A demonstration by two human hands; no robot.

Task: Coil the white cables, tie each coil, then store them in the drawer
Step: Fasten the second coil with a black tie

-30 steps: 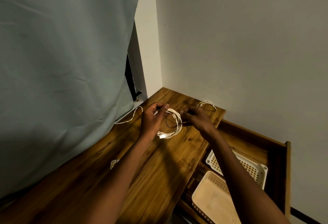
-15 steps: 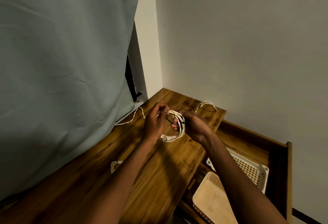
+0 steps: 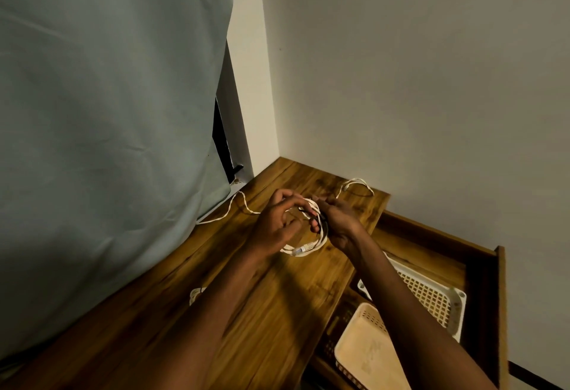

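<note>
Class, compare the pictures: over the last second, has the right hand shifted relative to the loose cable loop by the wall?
Yes. The right hand has moved left, away from the loose cable loop, closing on the white coil beside the left hand.

Glossy grained wood desk top (image 3: 277, 312); perforated plastic baskets (image 3: 431, 294); matt cloth curtain (image 3: 108, 127); smooth white cable coil (image 3: 311, 246).

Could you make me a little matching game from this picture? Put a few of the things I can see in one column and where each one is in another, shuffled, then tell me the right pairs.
Things:
1. white cable coil
2. loose white cable
3. white lattice basket
4. grey curtain

Places:
A. hanging at the left
B. held between both hands
C. inside the open drawer
D. lying at the far end of the wooden table

Pairs: 1-B, 2-D, 3-C, 4-A
</note>
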